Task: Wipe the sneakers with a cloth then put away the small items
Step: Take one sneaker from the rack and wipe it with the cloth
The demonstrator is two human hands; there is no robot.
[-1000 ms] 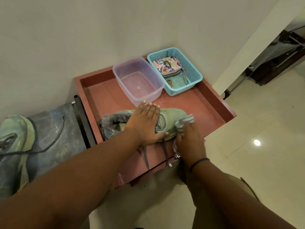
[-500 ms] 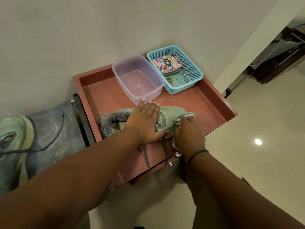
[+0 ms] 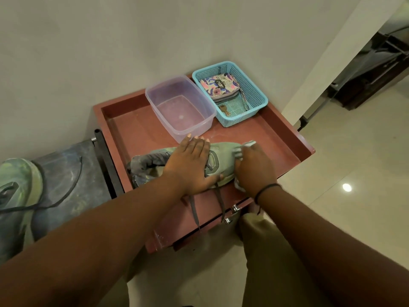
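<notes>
L hand lies flat on the green sneaker, fingers straight & together, pressing its midsection down onto the red tray table; thumb reaches toward the near side by the laces, which hang over the table's front edge. R hand sits just right of those fingers at the toe end, curled round a striped cloth held against the shoe. Just past the L fingertips: clear plastic tub. Beyond the R fingers: blue basket w/ floral pouch & key inside. 2nd sneaker well left of L hand, on a dark surface.
</notes>
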